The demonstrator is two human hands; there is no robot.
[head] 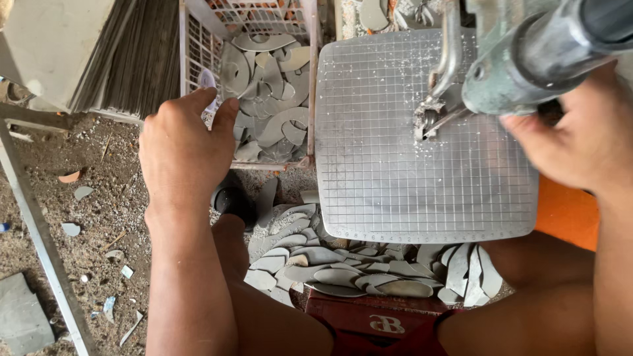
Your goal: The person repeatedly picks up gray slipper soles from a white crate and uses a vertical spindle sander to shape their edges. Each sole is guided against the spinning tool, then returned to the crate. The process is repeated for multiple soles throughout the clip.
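Left hand (184,148) loosely curled, empty, over crate (198,46) of grey offcuts (270,99); right hand (580,132) grasping cutter handle (534,53) above gridded plate (395,165).

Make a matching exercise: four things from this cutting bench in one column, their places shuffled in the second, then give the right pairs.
Things:
1. left hand
2. right hand
3. gridded plate
4. pile of grey offcuts

Places:
A. on the green machine's handle
B. below the plate's near edge, between the person's legs
C. reaching into the white crate of curved grey pieces
D. under the cutting head, dusted with white chips

Pairs: 1-C, 2-A, 3-D, 4-B
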